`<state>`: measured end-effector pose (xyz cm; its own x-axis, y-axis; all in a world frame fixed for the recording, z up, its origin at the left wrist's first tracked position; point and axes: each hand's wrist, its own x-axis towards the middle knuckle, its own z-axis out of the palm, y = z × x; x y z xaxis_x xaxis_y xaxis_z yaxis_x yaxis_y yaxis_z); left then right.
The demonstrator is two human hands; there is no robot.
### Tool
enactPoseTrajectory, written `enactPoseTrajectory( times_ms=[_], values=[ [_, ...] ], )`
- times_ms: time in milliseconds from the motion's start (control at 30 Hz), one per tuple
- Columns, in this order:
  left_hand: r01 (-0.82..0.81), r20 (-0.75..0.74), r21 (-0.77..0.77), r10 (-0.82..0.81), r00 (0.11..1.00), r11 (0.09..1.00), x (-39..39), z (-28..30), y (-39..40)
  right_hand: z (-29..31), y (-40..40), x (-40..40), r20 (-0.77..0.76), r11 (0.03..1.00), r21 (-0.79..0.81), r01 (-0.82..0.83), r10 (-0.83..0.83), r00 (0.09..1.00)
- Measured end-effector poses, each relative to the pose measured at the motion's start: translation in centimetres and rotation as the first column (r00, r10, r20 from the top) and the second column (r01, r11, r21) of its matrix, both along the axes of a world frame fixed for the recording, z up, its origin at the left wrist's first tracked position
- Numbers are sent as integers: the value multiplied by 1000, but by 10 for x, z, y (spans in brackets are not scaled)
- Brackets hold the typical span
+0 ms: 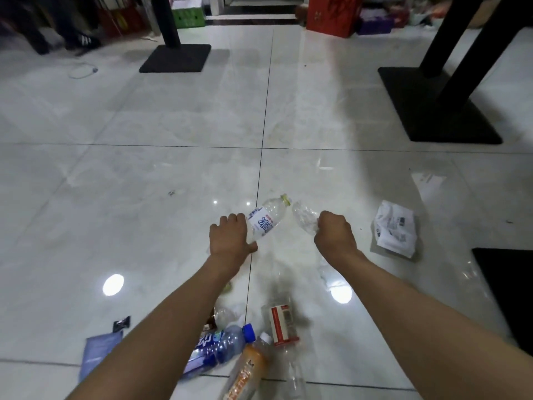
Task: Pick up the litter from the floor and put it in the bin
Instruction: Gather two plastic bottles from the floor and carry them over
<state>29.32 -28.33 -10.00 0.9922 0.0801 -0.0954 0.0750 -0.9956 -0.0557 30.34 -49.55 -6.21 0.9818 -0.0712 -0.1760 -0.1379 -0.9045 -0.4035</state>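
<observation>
- The left hand grips a labelled clear bottle; the right hand clutches what looks like crumpled clear plastic.
- More litter lies on the floor: crumpled paper at three o'clock, blue-capped bottle at six.
- No bin in view; carrying both, the slick plastic could slip free.

The floor is glossy pale grey tile with dark joints. One clear bottle has a white label with blue writing and a yellowish cap; another bottle is blue, a third orange. The table bases are black.
</observation>
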Motion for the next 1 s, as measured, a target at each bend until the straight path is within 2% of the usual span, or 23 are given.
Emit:
enactPoseTrajectory(
  times_ms=[200,467,667,833,1000],
  values=[
    [-19,22,-12,19,1000,1000,-15,130,21,127,26,-4,-61,997,-29,-69,67,996],
    [-129,146,-123,147,978,984,-27,378,64,380,49,-1,-21,995,-28,-93,92,996],
    [-131,187,-164,161,969,978,-37,551,91,564,72,-6,48,995,-22,-99,100,994],
    [-115,257,-132,146,955,985,-50,670,105,685,89,-17,75,991,-26,-133,134,988],
    [-176,327,-147,216,920,973,-80,762,113,768,101,-34,152,980,-35,-194,197,969]
  ],
)
